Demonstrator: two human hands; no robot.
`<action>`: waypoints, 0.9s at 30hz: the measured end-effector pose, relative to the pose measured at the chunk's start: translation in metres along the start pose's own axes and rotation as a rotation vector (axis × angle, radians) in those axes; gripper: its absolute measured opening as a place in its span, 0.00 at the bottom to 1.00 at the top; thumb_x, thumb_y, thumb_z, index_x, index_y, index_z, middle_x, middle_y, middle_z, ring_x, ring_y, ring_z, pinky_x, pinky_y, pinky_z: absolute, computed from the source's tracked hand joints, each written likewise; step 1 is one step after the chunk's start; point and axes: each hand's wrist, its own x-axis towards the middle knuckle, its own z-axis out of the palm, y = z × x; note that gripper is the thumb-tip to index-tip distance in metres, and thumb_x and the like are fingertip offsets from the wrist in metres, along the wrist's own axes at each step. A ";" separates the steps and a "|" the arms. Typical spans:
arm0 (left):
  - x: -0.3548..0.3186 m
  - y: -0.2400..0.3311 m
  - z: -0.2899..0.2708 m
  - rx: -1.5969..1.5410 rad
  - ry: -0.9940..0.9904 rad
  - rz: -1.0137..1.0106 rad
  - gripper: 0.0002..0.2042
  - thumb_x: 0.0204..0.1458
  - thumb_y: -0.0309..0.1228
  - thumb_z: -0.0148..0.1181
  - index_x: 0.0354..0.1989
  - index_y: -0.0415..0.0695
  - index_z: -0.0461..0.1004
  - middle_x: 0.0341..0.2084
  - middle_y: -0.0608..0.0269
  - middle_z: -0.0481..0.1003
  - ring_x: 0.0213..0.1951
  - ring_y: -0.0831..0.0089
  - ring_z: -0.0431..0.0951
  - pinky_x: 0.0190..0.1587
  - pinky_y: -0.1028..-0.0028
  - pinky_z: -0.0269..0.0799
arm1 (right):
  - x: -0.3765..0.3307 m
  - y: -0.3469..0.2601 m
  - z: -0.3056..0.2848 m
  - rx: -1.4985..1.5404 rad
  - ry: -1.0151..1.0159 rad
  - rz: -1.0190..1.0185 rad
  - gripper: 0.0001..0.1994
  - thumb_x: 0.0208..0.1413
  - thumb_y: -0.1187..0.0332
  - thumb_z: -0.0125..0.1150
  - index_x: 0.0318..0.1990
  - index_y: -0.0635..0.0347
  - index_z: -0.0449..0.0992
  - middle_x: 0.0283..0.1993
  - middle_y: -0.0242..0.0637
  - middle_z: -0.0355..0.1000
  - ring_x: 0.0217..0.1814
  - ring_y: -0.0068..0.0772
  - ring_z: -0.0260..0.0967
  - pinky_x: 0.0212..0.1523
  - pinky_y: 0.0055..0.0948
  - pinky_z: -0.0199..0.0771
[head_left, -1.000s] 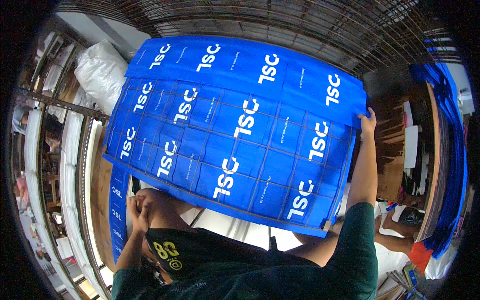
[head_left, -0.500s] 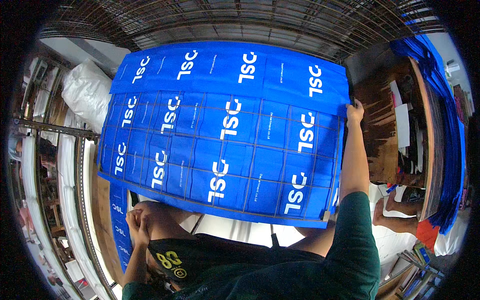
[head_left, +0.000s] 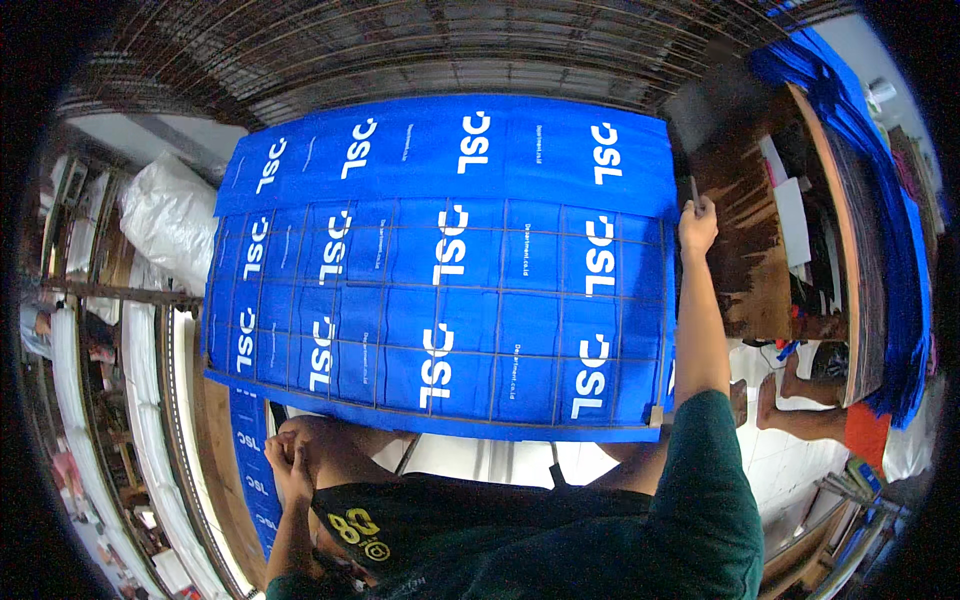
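Note:
In front of me a wire rack (head_left: 430, 290) lies over several blue fabric pieces (head_left: 440, 345) printed with white lettering. A further row of blue fabric (head_left: 420, 150) lies across its far part, on top of the wires. My right hand (head_left: 699, 228) is at the rack's right edge, fingers curled; a thin greyish edge shows just above them, and what they grip I cannot make out. My left hand (head_left: 290, 470) rests closed by my left knee, below the rack's near left corner, with nothing visible in it.
Rows of wire racks (head_left: 420, 70) spread overhead at the far side. A plastic-wrapped bundle (head_left: 170, 220) and shelving (head_left: 110, 292) stand left. On the right, a wooden table (head_left: 815, 190) carries a stack of blue fabric (head_left: 905, 290); another person's bare feet (head_left: 780, 415) show below it.
My right hand has shifted slightly down and left along the rack's edge, and its fingers look more curled. The whole view has turned a little; the left hand stays by the knee.

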 end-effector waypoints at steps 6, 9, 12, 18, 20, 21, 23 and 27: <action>0.000 -0.035 -0.004 0.051 -0.064 0.074 0.21 0.50 0.34 0.58 0.48 0.34 0.61 0.49 0.51 0.61 0.54 0.59 0.60 0.57 0.63 0.55 | -0.080 -0.005 -0.112 0.384 -0.222 -0.224 0.18 0.51 0.65 0.56 0.51 0.56 0.69 0.35 0.39 0.74 0.38 0.31 0.72 0.41 0.31 0.70; 0.002 -0.038 0.006 0.391 0.039 0.409 0.20 0.47 0.36 0.62 0.41 0.34 0.66 0.38 0.48 0.69 0.42 0.56 0.70 0.44 0.63 0.66 | -0.100 -0.026 -0.196 0.335 -0.179 -0.404 0.18 0.50 0.68 0.56 0.51 0.56 0.70 0.29 0.36 0.74 0.30 0.28 0.71 0.37 0.29 0.71; 0.007 0.001 0.022 0.814 -0.102 0.645 0.22 0.42 0.47 0.58 0.41 0.43 0.70 0.40 0.54 0.70 0.44 0.53 0.68 0.43 0.58 0.64 | -0.098 -0.040 -0.275 0.423 -0.113 -0.376 0.20 0.54 0.72 0.55 0.55 0.61 0.64 0.33 0.35 0.73 0.32 0.20 0.69 0.35 0.21 0.70; -0.036 0.176 0.044 0.860 -0.604 0.915 0.24 0.45 0.46 0.59 0.45 0.40 0.71 0.44 0.51 0.72 0.44 0.51 0.72 0.48 0.57 0.65 | -0.069 -0.040 -0.406 1.059 -0.015 0.024 0.25 0.54 0.67 0.55 0.58 0.58 0.54 0.38 0.43 0.70 0.32 0.30 0.72 0.28 0.25 0.72; -0.072 0.228 0.053 0.729 -0.750 0.947 0.23 0.46 0.43 0.61 0.46 0.38 0.71 0.44 0.49 0.73 0.43 0.51 0.74 0.50 0.58 0.66 | -0.059 -0.028 -0.430 1.197 -0.184 0.296 0.25 0.54 0.61 0.56 0.56 0.56 0.55 0.39 0.44 0.70 0.32 0.33 0.73 0.26 0.24 0.70; -0.080 0.195 0.072 0.401 -0.802 0.879 0.21 0.46 0.39 0.61 0.44 0.37 0.71 0.42 0.49 0.73 0.42 0.54 0.74 0.47 0.61 0.67 | -0.056 -0.028 -0.437 1.236 -0.235 0.297 0.24 0.53 0.57 0.55 0.53 0.55 0.56 0.41 0.44 0.70 0.32 0.33 0.73 0.27 0.24 0.69; -0.101 0.160 0.096 0.025 -0.941 0.750 0.17 0.46 0.34 0.63 0.42 0.36 0.72 0.37 0.49 0.74 0.39 0.57 0.74 0.43 0.64 0.68 | -0.046 -0.032 -0.448 1.279 -0.214 0.209 0.25 0.53 0.54 0.55 0.54 0.55 0.56 0.44 0.49 0.69 0.37 0.37 0.72 0.30 0.26 0.69; -0.154 0.183 0.108 0.021 -1.003 0.811 0.19 0.41 0.36 0.66 0.38 0.39 0.71 0.29 0.51 0.72 0.35 0.55 0.73 0.38 0.64 0.68 | -0.008 -0.009 -0.482 1.364 -0.025 0.228 0.43 0.50 0.46 0.56 0.63 0.65 0.43 0.57 0.61 0.56 0.53 0.48 0.65 0.49 0.35 0.70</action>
